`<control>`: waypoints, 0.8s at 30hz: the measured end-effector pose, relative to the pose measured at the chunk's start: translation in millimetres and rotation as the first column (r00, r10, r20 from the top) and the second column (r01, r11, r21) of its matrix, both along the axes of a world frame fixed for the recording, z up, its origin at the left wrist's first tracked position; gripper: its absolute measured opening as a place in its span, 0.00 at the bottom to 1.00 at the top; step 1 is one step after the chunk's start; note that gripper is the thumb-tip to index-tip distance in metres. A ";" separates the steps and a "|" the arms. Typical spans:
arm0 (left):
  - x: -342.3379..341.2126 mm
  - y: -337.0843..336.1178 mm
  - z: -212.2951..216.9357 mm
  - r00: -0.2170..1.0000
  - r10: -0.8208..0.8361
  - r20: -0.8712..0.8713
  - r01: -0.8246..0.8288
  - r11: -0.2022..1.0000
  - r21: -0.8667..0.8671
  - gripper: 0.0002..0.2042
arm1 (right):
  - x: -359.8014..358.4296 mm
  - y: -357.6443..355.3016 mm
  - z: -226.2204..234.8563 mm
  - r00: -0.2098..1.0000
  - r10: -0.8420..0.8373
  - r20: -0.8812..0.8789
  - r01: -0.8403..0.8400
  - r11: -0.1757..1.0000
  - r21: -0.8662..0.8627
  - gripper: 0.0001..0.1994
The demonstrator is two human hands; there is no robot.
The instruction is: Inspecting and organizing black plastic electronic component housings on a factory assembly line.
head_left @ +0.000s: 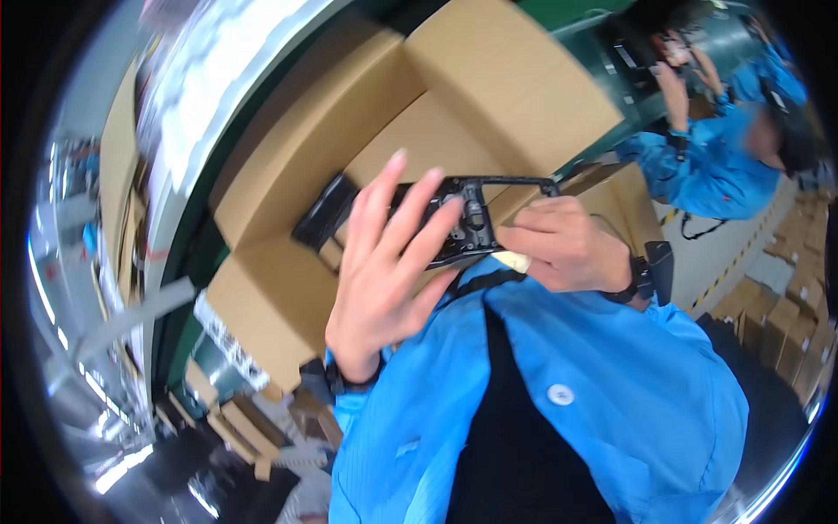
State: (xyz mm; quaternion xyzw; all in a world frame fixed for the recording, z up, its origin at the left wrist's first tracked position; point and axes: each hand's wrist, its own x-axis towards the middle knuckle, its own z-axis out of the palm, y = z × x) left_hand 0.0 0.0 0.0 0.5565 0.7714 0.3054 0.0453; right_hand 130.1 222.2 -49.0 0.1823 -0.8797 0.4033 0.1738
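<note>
A black plastic frame [474, 218], with a rectangular cutout and small fittings inside it, is held up in front of my chest. My right hand [566, 246] is closed on its right end, with the fingers curled at the cutout. Over the frame's left part lies my left hand [384, 266], its fingers stretched out and spread, hiding much of that side. Whether the left palm or thumb bears on the frame cannot be made out. Beyond the left hand, a dark black piece [325, 211] shows in an open cardboard box [511, 83].
The box's flaps stand out around my hands. A green-edged conveyor [188, 205] runs along the left. At the far right a person in a blue jacket [707, 170] works with dark parts. Several stacked cartons [777, 327] stand at the right, beside yellow-black floor tape [729, 284].
</note>
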 end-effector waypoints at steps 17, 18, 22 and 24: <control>24.0 -106.9 -25.8 0.950 0.260 -0.174 -0.192 0.924 0.331 0.21 | -16.0 -97.1 10.2 0.981 0.188 -0.050 -0.189 0.982 -0.028 0.19; 23.9 -108.6 -29.7 0.952 0.258 -0.168 -0.186 0.917 0.352 0.21 | -15.4 -99.5 9.0 0.981 0.186 -0.052 -0.187 0.982 -0.012 0.19; 26.5 -112.8 -35.1 0.948 0.290 -0.133 -0.218 0.893 0.393 0.20 | -12.9 -108.4 5.5 0.983 0.178 -0.042 -0.179 0.984 -0.017 0.18; 27.0 -119.8 -35.6 0.958 0.267 -0.104 -0.209 0.900 0.384 0.21 | -12.8 -113.1 2.9 0.985 0.168 -0.035 -0.171 0.980 -0.102 0.16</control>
